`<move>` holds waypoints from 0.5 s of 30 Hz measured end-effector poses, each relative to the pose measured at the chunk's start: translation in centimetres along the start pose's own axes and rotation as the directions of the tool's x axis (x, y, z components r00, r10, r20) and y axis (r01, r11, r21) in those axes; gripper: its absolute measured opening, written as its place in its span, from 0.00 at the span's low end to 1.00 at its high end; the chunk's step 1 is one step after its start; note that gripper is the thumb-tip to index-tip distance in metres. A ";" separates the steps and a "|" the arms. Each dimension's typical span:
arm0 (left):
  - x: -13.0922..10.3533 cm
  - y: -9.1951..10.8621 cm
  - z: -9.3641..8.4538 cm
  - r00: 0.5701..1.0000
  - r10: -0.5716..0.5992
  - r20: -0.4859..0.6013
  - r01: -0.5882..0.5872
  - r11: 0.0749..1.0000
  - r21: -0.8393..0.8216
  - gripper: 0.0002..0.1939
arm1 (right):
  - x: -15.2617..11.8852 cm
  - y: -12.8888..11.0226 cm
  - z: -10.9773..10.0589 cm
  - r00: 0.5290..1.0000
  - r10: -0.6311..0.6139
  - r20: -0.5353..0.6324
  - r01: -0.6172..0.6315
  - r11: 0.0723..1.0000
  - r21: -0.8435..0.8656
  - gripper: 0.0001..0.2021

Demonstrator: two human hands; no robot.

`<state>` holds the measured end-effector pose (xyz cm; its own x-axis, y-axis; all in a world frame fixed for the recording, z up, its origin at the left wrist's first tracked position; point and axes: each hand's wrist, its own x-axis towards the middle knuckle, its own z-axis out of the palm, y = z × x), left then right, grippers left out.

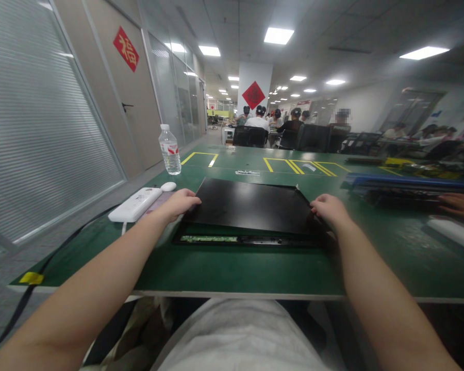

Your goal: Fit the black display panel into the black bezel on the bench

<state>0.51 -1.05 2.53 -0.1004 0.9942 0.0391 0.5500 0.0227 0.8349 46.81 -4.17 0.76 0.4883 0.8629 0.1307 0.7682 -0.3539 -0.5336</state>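
Note:
A thin, dark, glossy screen panel (251,203) is held between my two hands, its near edge tilted up a little. My left hand (181,203) pinches its left edge with closed fingers. On the right edge, the fingers of my right hand (330,208) are closed in the same way. Below the panel a black frame (294,242) lies on the green table (239,270). Along the frame's near side shows a strip of green circuit board (209,239); the rest of the frame is covered by the panel.
To the left are a white power strip (135,204), a white computer mouse (168,186) and a water bottle (170,150). At right, another person's hand (462,205) is near blurred blue-edged items (410,183). Yellow tape outlines (294,167) mark the table's far side.

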 end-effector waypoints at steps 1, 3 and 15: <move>0.0 0.0 0.0 1.000 0.005 0.000 -0.005 1.000 0.016 0.08 | 0.1 0.1 0.1 1.000 -0.009 -0.005 0.009 1.000 -0.006 0.05; 0.0 0.0 0.0 1.000 0.009 -0.005 -0.008 0.999 0.038 0.08 | 0.3 0.3 0.2 0.999 -0.029 -0.017 0.028 0.999 -0.022 0.05; 0.5 -0.6 0.0 1.000 -0.003 0.013 0.002 0.999 0.047 0.12 | 0.6 0.8 0.5 0.999 -0.048 -0.005 0.048 0.998 -0.035 0.09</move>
<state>0.16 -0.61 2.05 -0.0913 0.9954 0.0295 0.5878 0.0300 0.8084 47.53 -3.75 0.02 0.4531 0.8769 0.1605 0.8045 -0.3247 -0.4974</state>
